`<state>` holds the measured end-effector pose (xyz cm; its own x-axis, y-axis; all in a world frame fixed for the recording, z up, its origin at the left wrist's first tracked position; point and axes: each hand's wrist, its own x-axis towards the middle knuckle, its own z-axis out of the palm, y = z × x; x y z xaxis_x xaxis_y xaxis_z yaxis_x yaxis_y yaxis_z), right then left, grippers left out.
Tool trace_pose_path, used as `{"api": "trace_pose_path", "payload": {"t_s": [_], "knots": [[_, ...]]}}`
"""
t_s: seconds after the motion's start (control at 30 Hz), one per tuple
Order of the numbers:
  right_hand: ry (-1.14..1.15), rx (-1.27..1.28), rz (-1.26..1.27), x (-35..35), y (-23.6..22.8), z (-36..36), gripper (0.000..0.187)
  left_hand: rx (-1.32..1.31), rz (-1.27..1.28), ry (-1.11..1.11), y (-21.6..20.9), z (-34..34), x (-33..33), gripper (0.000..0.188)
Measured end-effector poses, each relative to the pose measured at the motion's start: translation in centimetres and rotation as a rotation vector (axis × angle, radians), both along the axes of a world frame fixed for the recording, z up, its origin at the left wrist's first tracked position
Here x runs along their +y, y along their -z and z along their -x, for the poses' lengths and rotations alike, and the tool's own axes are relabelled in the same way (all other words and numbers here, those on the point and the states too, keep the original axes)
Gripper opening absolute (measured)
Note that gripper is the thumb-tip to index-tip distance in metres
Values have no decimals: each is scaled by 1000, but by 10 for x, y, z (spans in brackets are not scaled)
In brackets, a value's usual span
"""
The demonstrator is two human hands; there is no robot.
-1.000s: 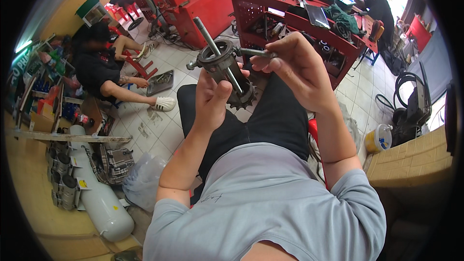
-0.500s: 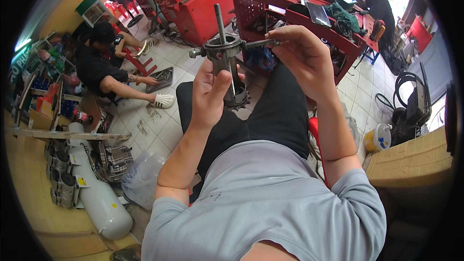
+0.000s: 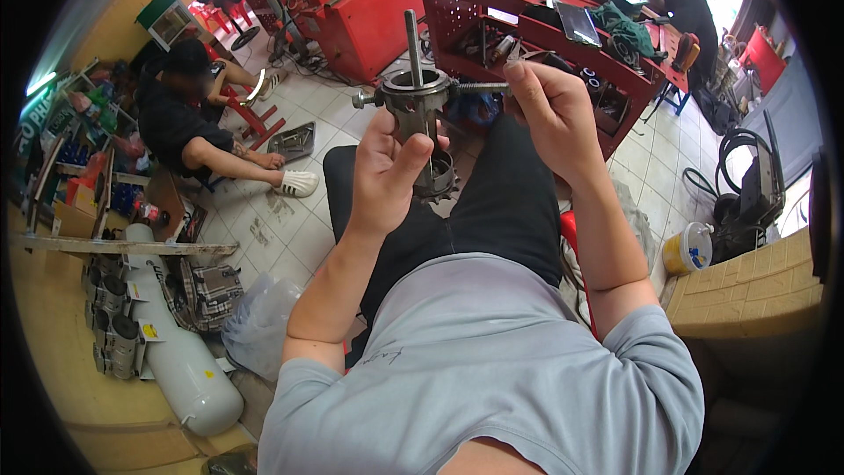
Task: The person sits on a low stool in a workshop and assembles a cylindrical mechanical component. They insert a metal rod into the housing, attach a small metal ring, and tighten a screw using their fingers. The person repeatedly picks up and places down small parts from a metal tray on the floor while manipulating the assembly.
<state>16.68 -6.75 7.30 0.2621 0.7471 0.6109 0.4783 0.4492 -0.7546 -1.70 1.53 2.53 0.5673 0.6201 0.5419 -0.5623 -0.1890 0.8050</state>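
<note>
In front of my lap, my left hand [image 3: 384,171] is closed around a grey metal cylinder [image 3: 413,113], its thumb across the front. The cylinder has a collar at the top, a cut-out side and a toothed rim at the bottom. A threaded rod [image 3: 413,44] sticks up out of its open top. A short bolt [image 3: 361,99] juts from the collar's left side. From its right side runs a longer threaded bolt [image 3: 477,87]. My right hand [image 3: 556,110] is closed at that bolt's outer end, thumb and fingers bent; the fingers partly hide the end.
A red tool cart [image 3: 633,92] with wrenches stands ahead, beside a red machine [image 3: 369,31]. One person [image 3: 171,110] sits at left by a black tray [image 3: 293,141]; another [image 3: 690,13] is at far right. A white tank [image 3: 189,369] lies lower left, a bucket [image 3: 686,251] right.
The cylinder has shifted slightly right and down with my left hand. My right hand's fingers have gone from reaching over the bolt's end to curled in. The seated person's hand has left the tray.
</note>
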Motion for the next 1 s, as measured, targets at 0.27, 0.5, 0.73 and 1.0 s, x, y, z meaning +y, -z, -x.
{"api": "trace_pose_path", "payload": {"t_s": [0.27,0.5,0.73,1.0], "knots": [[-43,38,115,-2,-2,0,37,-3,39,2,2,-2,2,42],[-159,-32,-79,-1,-3,-1,20,-2,82,-21,1,0,4,42],[-40,-16,20,-2,-4,3,20,-7,100,20,2,0,2,42],[-5,35,97,-1,1,-2,27,8,43,-15,2,-3,0,42]]}}
